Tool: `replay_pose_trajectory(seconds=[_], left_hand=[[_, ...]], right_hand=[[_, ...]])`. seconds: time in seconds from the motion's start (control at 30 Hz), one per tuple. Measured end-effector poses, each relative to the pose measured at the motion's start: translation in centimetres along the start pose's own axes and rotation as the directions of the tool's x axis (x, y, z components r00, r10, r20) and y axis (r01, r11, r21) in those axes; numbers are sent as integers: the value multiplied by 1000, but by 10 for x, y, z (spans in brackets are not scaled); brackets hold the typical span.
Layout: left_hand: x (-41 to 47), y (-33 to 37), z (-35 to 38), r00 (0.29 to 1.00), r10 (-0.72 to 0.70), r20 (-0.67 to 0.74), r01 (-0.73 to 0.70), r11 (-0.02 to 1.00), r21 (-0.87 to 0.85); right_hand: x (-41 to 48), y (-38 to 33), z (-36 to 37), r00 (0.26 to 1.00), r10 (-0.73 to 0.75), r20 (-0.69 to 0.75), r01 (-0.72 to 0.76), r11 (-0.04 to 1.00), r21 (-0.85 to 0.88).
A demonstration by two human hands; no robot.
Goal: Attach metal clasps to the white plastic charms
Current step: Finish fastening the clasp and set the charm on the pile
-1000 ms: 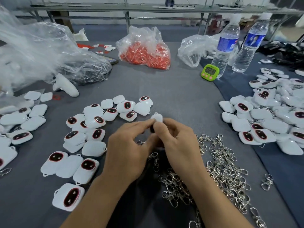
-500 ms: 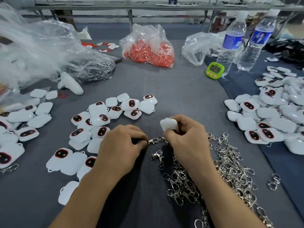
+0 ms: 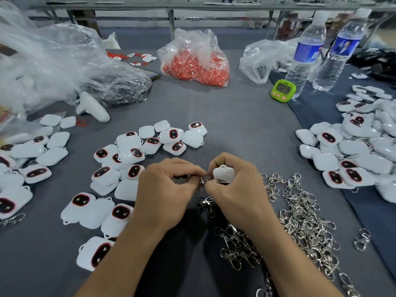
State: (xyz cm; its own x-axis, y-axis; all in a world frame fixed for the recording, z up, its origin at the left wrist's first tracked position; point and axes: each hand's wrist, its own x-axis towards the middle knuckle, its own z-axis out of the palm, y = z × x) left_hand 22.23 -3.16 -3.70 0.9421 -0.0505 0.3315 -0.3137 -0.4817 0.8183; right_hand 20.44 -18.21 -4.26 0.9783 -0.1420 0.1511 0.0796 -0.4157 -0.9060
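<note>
My right hand (image 3: 235,198) grips a white plastic charm (image 3: 223,174) between thumb and fingers, back side up. My left hand (image 3: 165,194) pinches a small metal clasp (image 3: 201,181) at its fingertips, right beside the charm's corner loop. The two hands meet at the table's middle. A heap of loose silver clasps (image 3: 300,221) lies under and to the right of my right hand. White charms with red-rimmed dark faces (image 3: 128,155) are scattered to the left.
A pile of charms (image 3: 360,151) sits at the right. At the back stand a bag of red parts (image 3: 195,65), clear plastic bags (image 3: 53,65), a green timer (image 3: 283,90) and two water bottles (image 3: 306,52). A white controller (image 3: 92,107) lies left.
The hands parted, my left hand picked a clasp from the heap, and now both have come back together, clasp against the charm.
</note>
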Motion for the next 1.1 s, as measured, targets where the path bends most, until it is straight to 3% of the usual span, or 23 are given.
replay_pose_trajectory(seconds=[0.23, 0.37, 0.63, 0.8, 1.0, 1.1], left_hand=[[-3, 1, 0, 991, 23, -132, -22, 1000, 8], [-2, 2, 3, 994, 39, -101, -44, 998, -44], [0, -3, 3, 998, -54, -25, 50, 989, -140], [1, -4, 3, 997, -80, 7, 80, 982, -168], [-3, -2, 7, 999, 33, 9, -33, 998, 58], [-2, -1, 5, 999, 41, -4, -41, 999, 34]], right_hand=[[-3, 1, 5, 997, 5, -81, -7, 1000, -21], [-4, -1, 7, 995, 21, -101, -16, 999, 49], [0, -4, -2, 994, 98, -44, -83, 961, 265], [-1, -4, -2, 997, 74, -32, -68, 985, 161], [-3, -3, -4, 996, 8, -92, -11, 1000, -23], [-4, -3, -4, 996, 20, -87, -21, 1000, -9]])
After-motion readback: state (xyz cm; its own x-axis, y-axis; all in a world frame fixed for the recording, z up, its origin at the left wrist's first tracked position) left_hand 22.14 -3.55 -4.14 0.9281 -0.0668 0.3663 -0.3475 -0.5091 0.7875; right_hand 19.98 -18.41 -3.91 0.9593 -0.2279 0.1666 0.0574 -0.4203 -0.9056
